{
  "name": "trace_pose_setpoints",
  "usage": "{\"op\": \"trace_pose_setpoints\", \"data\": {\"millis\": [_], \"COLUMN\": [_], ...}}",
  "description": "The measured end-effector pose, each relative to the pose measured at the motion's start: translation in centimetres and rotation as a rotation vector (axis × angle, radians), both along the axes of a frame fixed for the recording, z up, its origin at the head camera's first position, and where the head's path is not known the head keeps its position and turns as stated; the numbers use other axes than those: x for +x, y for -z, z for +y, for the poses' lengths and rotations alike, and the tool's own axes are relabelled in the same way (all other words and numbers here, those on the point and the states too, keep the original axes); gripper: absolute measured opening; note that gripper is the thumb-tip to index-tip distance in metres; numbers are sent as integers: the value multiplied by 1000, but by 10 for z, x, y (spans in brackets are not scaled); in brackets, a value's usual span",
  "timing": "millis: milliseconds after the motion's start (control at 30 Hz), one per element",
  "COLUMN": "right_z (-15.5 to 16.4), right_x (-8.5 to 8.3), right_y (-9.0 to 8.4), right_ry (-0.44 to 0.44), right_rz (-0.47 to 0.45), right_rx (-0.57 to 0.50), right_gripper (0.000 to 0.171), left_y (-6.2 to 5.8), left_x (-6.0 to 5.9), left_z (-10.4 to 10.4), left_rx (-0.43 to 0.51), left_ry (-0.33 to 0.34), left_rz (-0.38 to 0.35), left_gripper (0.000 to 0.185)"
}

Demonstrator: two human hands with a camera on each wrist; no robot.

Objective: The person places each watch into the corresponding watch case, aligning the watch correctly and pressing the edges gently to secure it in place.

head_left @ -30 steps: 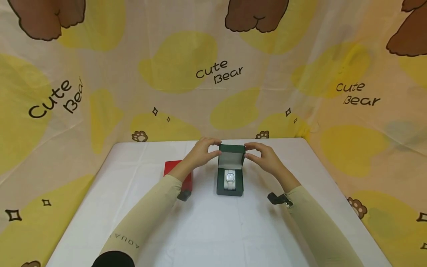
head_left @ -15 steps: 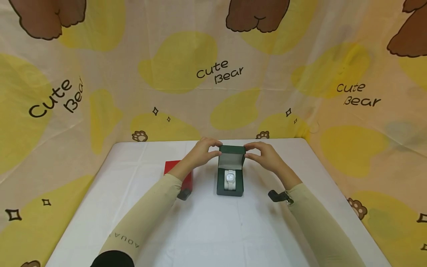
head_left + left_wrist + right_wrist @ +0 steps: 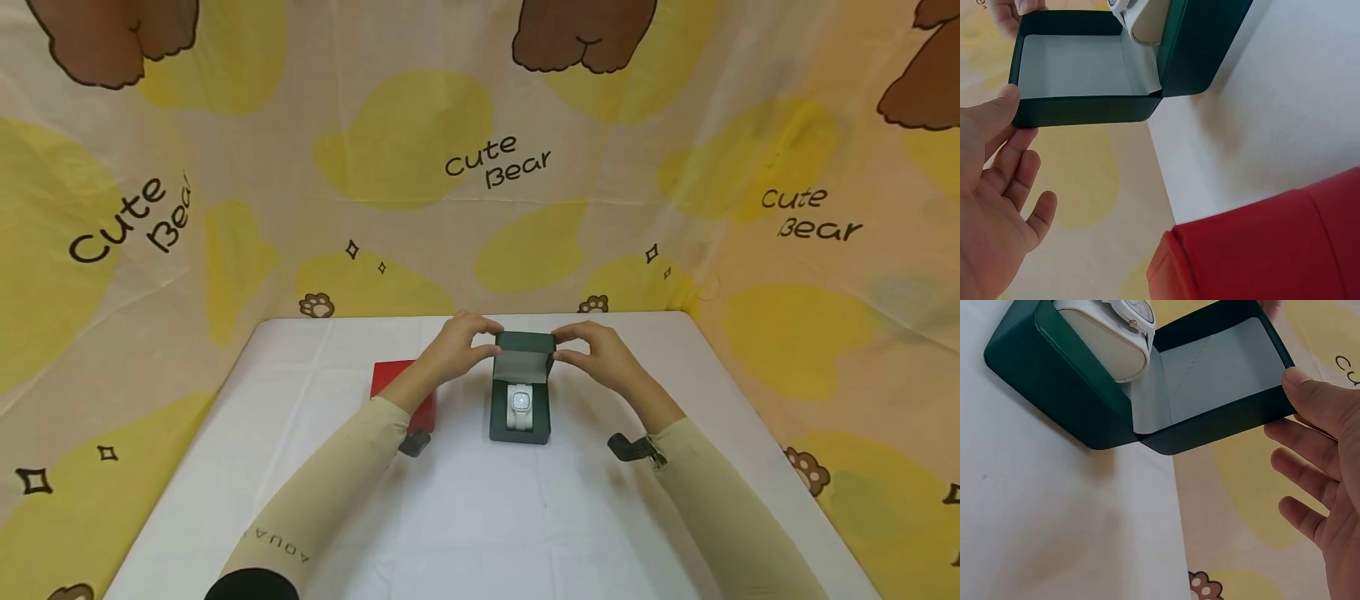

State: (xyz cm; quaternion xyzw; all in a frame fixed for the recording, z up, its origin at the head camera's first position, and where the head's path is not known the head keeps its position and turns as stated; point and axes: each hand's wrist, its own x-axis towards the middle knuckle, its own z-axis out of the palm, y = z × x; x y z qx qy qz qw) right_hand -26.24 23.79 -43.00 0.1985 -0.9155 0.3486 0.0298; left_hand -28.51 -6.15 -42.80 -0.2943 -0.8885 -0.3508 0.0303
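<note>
- Green box [image 3: 520, 408] stands on the white counter [image 3: 480, 517], lid [image 3: 524, 354] raised and tilted forward, with a white watch [image 3: 520, 405] on its cushion inside.
- Left hand [image 3: 456, 348] pinches the lid's left edge, and right hand [image 3: 600, 354] pinches its right edge (thumb and fingers curled on the rim).
- Red box [image 3: 401, 396] lies just left of the green one, under the left forearm.

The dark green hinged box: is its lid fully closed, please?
No, the dark green hinged box stands open, with a white watch visible inside.
</note>
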Motion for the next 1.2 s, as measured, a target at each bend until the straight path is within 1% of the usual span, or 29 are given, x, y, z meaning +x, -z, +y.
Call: {"op": "trace_pose_setpoints", "data": {"millis": [300, 400, 567, 700, 833, 1200], "right_z": [-1, -2, -4, -3, -4, -7], "right_x": [8, 10, 13, 16, 21, 30], "right_y": [0, 0, 0, 1, 1, 3], "right_ry": [-1, -1, -15, 0, 20, 48], "right_rz": [62, 69, 88, 73, 45, 34], "right_rx": [16, 6, 0, 6, 16, 11], "right_gripper": [39, 39, 40, 40, 41, 41], "left_y": [-1, 0, 5, 9, 10, 15], "left_x": [5, 8, 13, 15, 20, 27], "left_z": [1, 1, -2, -3, -2, -2], "left_rx": [8, 18, 39, 48, 52, 60], "left_ry": [-6, -12, -41, -48, -49, -50], "left_rz": [-16, -22, -37, -28, -23, 13], "left_gripper": [38, 38, 39, 40, 41, 41]}}
